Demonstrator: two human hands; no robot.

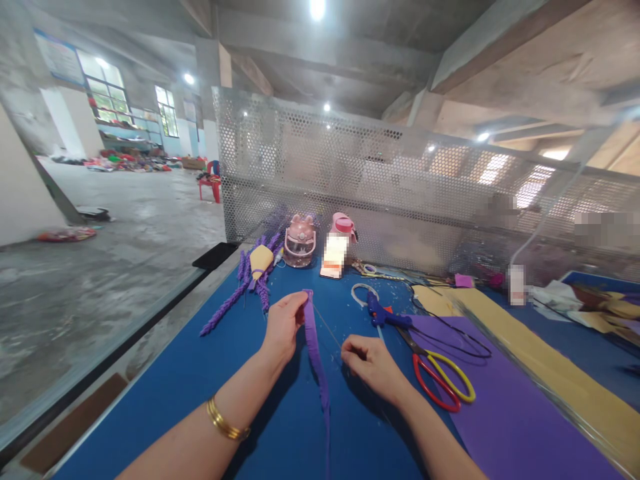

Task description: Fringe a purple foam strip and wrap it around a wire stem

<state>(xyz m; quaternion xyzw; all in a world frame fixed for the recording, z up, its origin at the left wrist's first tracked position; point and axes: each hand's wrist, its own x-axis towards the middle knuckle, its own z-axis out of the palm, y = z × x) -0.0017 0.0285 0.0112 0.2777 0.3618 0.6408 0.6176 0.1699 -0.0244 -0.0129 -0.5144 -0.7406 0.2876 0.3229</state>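
Note:
My left hand (283, 325) pinches the top end of a long purple strip (315, 353), which hangs down over the blue table (210, 387). A thin wire (327, 328) runs from the strip's top to my right hand (367, 360), whose fingers are closed on it. A gold bangle (226, 421) sits on my left wrist. Scissors with red and yellow handles (440, 377) lie just right of my right hand. A blue glue gun (383, 317) lies behind it.
Finished purple stems (235, 297) and a yellow piece (261, 260) lie at the back left. A pink bottle (300, 241) and a pink cup (344, 227) stand against the perforated metal screen (400, 193). Purple sheet (510, 413) and yellow sheet (540, 353) cover the right side.

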